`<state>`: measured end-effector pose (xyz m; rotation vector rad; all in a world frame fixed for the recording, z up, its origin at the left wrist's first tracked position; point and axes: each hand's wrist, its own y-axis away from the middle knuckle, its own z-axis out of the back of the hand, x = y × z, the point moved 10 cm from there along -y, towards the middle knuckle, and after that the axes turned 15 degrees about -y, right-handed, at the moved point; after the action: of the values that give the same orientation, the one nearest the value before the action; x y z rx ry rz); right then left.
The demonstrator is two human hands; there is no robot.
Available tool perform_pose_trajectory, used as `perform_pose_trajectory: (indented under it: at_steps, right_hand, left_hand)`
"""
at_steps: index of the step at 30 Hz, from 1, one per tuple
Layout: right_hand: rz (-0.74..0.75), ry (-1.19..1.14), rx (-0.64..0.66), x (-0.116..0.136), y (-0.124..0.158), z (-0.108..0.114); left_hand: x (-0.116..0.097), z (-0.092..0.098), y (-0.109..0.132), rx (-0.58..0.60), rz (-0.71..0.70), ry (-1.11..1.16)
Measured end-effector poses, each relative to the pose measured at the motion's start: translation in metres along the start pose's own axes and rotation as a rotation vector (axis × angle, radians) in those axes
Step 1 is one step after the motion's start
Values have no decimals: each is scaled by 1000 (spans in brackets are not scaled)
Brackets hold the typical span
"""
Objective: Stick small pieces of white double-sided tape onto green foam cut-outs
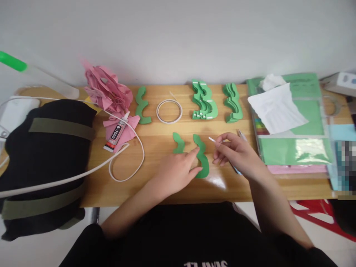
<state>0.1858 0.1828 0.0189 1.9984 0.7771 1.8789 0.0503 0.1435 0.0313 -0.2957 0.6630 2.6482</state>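
My left hand (178, 170) rests on the wooden table (155, 185), thumb and forefinger pinching a wavy green foam cutout (202, 157). A second green cutout (178, 142) lies partly under that hand. My right hand (236, 152) hovers just right of the cutout, fingers pinched on a small white strip (212, 139); a pen-like tool (241, 135) also lies under it. A ring of double-sided tape (169, 111) sits further back.
Two stacks of green cutouts (204, 101) (233, 103) and a single one (142, 105) line the back. Pink foam pieces (107, 89), a glue tube (115, 132), a white cable (125, 163) and a black bag (41, 155) lie left. Coloured sheets with tissue (278, 107) lie right.
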Motion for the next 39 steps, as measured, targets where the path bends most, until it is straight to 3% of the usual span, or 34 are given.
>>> perform_pose_trajectory:
  at_steps: [3, 8, 16, 23, 28, 39]
  right_hand:
    - [-37, 53, 12, -6, -5, -1]
    - [-86, 117, 53, -14, -10, -3]
    - [-127, 153, 86, -18, -22, -16]
    - [-147, 230, 32, -16, -24, -11]
    - [-172, 293, 77, -21, -27, -14]
    - [40, 559, 180, -13, -44, -22]
  left_hand:
    - [-11, -11, -7, 31, -24, -33]
    - [-9, -21, -12, 45, 67, -124]
    - [-10, -24, -15, 9, 91, -147]
    - [-11, -25, -17, 33, 104, -144]
    - [-10, -28, -17, 44, 109, -150]
    - [-8, -28, -18, 27, 119, -153]
